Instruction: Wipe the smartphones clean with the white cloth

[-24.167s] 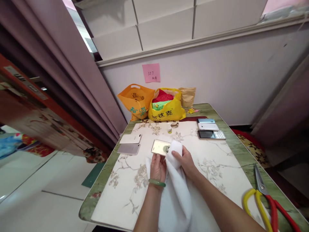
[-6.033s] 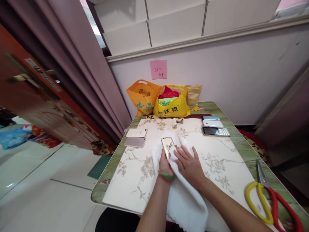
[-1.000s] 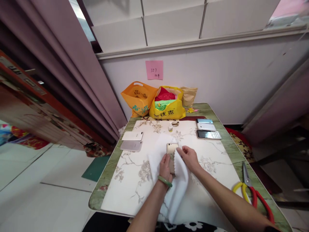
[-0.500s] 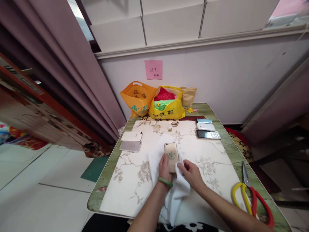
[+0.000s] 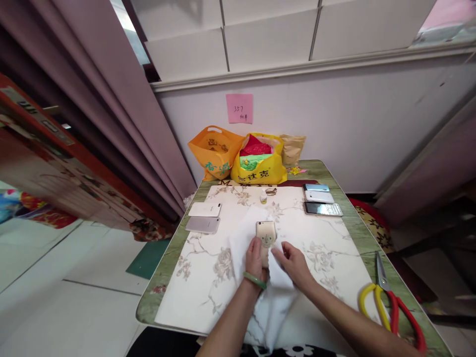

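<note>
A gold smartphone with a cartoon face on its back is in my left hand, which wears a green bangle and closes round the phone's left side. My right hand pinches a white cloth at the phone's right edge. Part of the cloth lies over the lower right of the phone's back, and more of it spreads beneath the phone and hangs toward my lap. The phone's lower end is hidden by my left hand and the cloth.
Two phones lie at the left and several more at the right. A small bottle stands farther back. Scissors with yellow and red handles rest at the right edge. An orange bag, a yellow bag and a paper pouch line the back.
My right hand has drawn the cloth leftward over the lower part of the phone's back, covering more of it. My left hand keeps hold of the phone. The view has shifted slightly.
</note>
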A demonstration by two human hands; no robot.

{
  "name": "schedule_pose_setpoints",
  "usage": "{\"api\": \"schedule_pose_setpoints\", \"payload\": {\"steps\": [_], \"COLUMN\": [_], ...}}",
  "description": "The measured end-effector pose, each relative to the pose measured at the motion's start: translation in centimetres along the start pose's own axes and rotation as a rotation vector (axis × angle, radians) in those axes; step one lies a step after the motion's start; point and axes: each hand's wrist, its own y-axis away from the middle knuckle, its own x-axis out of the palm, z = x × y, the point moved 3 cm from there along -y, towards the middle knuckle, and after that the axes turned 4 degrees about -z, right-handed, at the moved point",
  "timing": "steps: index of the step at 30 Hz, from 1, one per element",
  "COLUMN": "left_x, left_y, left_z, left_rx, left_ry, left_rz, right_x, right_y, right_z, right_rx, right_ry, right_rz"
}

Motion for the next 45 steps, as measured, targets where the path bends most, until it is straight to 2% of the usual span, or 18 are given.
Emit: {"api": "schedule_pose_setpoints", "payload": {"steps": [2,4,8,10,14,16,21,25,30,34,39,42,45], "left_x": [0.1,0.1,-0.1,-0.2,-0.4,-0.4,-0.2,-0.3,-0.5,-0.3,-0.2,-0.1,-0.2], "left_y": [-0.1,-0.1,-0.1,0.0,0.1,0.1,-0.2,-0.8,-1.0,-0.9,-0.7,-0.7,-0.8], "left_z": [0.0,-0.1,-0.4,-0.5,-0.5,-0.7,-1.3,-1.4,-0.4,-0.4,-1.0,-0.9,-0.5], "left_rx": [0.003,-0.007,-0.102,-0.149,-0.217,-0.238,-0.303,-0.224,-0.126,-0.084,-0.037,-0.031,-0.057], "left_ry": [0.004,-0.001,-0.060,-0.103,-0.158,-0.127,0.118,0.182,0.096,0.143,0.215,0.191,0.149], "left_rz": [0.006,-0.001,0.063,0.136,0.205,0.205,0.193,0.152,0.069,0.029,-0.010,-0.007,0.005], "right_x": [-0.3,-0.8,-2.1,-2.3,-2.0,-2.1,-2.3,-1.2,0.1,0.3,0.0,0.0,-0.1], "right_y": [1.0,0.5,-3.4,-5.1,-6.0,-5.8,-5.4,-3.6,-0.7,-0.1,0.2,0.4,-0.6], "right_z": [-0.7,-0.8,0.7,1.6,2.1,1.5,-0.5,-0.4,0.5,1.6,1.6,1.0,0.6], "right_rx": [0.027,0.060,0.143,0.182,0.273,0.333,0.475,0.395,0.258,0.167,0.245,0.260,0.254], "right_ry": [-0.012,-0.062,-0.259,-0.343,-0.459,-0.515,-0.666,-0.709,-0.527,-0.461,-0.519,-0.529,-0.486], "right_rz": [0.081,0.102,-0.027,-0.021,0.241,0.286,0.005,-0.068,-0.003,0.038,0.069,0.073,0.035]}}
